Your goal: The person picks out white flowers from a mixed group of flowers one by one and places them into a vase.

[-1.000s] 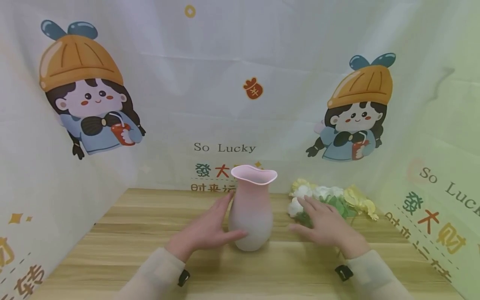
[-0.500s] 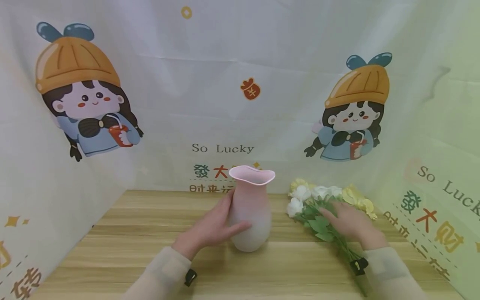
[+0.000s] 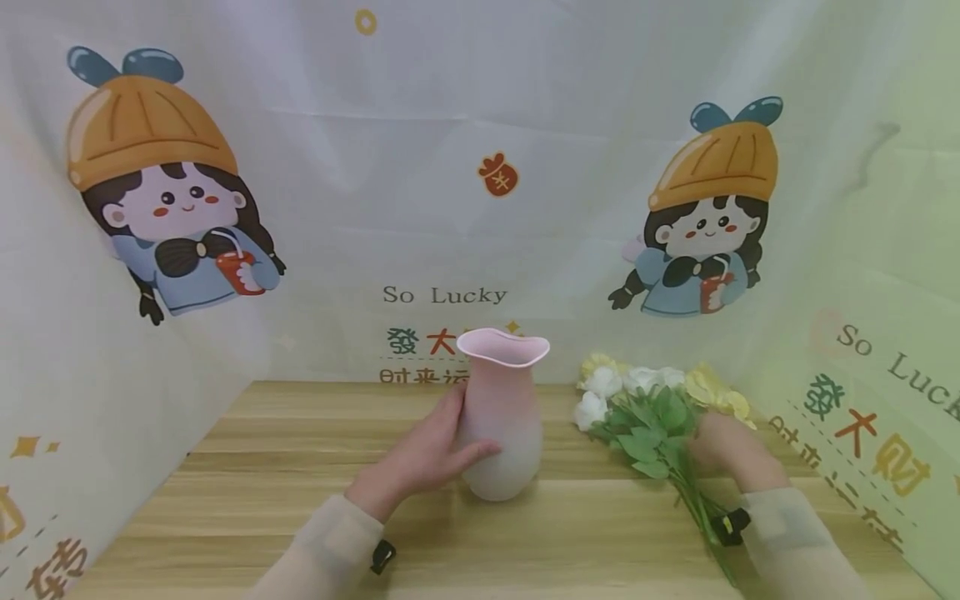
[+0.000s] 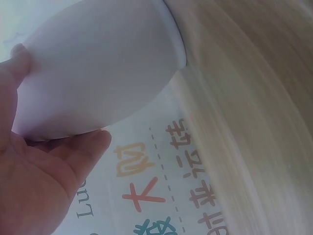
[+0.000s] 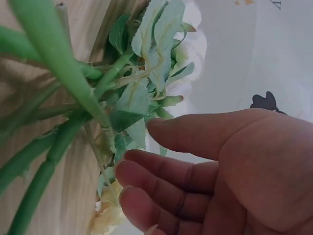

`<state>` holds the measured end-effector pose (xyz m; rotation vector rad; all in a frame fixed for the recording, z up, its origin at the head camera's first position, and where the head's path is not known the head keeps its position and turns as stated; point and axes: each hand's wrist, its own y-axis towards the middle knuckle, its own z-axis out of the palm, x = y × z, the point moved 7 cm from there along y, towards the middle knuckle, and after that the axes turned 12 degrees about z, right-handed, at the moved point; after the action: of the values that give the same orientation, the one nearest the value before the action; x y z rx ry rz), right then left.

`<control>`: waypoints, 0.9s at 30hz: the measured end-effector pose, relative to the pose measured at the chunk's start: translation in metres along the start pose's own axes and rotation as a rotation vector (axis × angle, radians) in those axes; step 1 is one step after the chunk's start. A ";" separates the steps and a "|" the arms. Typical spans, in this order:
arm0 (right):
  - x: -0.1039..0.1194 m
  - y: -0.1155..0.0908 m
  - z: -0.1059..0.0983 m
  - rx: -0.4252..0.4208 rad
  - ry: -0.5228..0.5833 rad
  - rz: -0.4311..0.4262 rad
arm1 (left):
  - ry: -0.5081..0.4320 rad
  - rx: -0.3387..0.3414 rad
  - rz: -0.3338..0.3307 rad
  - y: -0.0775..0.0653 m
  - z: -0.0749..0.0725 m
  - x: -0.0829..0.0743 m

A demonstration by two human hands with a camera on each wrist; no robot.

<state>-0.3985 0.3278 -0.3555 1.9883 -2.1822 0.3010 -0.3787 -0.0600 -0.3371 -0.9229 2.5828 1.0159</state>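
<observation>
The left hand curves around a smooth pink-to-white vase with a wavy rim, thumb across its front. The vase stands upright on the wood-grain table; pale pink inner wall shows at its mouth, its bottom hidden. Loosely curled, thumb and fingers parted, the right hand is just beside a green-stemmed bouquet of white and yellow flowers, blooms ahead of it.

Pale cartoon-print cloth walls, wood-grain tabletop
</observation>
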 end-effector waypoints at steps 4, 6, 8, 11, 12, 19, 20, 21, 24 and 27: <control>-0.004 -0.002 0.005 0.038 0.012 0.033 | -0.003 -0.001 -0.004 -0.001 0.001 0.000; -0.005 -0.002 0.008 0.048 0.029 0.053 | 0.000 -0.002 -0.007 -0.001 0.001 0.000; -0.006 -0.001 0.012 0.072 0.057 0.068 | 0.001 -0.004 -0.006 -0.002 0.001 0.001; -0.007 0.000 0.017 0.105 0.083 0.080 | -0.002 -0.004 -0.004 -0.002 0.001 0.002; -0.007 0.000 0.019 0.117 0.094 0.086 | -0.005 -0.005 -0.005 -0.002 0.001 0.002; -0.011 0.002 0.022 0.144 0.157 0.116 | -0.003 -0.009 0.000 -0.004 0.001 0.001; -0.012 0.003 0.022 0.143 0.168 0.126 | -0.004 -0.010 0.001 -0.003 0.001 0.001; -0.012 0.003 0.022 0.142 0.177 0.132 | -0.007 -0.010 0.005 -0.003 0.000 0.001; -0.012 0.003 0.023 0.154 0.192 0.145 | -0.015 -0.009 0.006 -0.004 0.000 0.000; -0.011 0.002 0.023 0.168 0.189 0.142 | -0.022 -0.008 0.005 -0.004 -0.001 -0.001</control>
<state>-0.3997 0.3324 -0.3809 1.8007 -2.2437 0.6837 -0.3754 -0.0625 -0.3385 -0.9020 2.5664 1.0330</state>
